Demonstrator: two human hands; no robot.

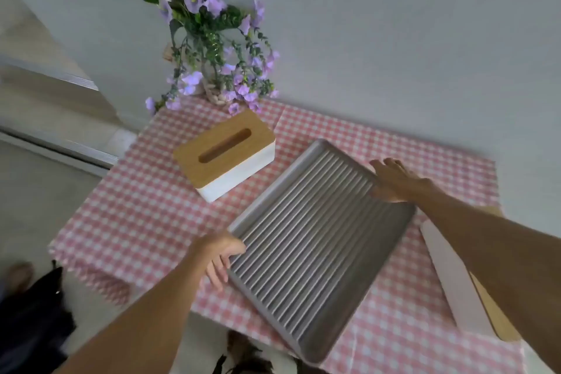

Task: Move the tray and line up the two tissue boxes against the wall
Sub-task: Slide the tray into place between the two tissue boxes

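We see the ribbed grey tray (315,240) lying at a slant mid-desk on the pink checked cloth (151,209). Our left hand (220,255) is at its near-left edge, fingers curled against the rim; whether the grip has closed on it we cannot tell. Our right hand (394,181) rests spread and flat on the far-right edge, grip loose. One tissue box (224,155) sits left of the tray, near the flowers (212,48). The other box (464,279) lies right, partly under our forearm.
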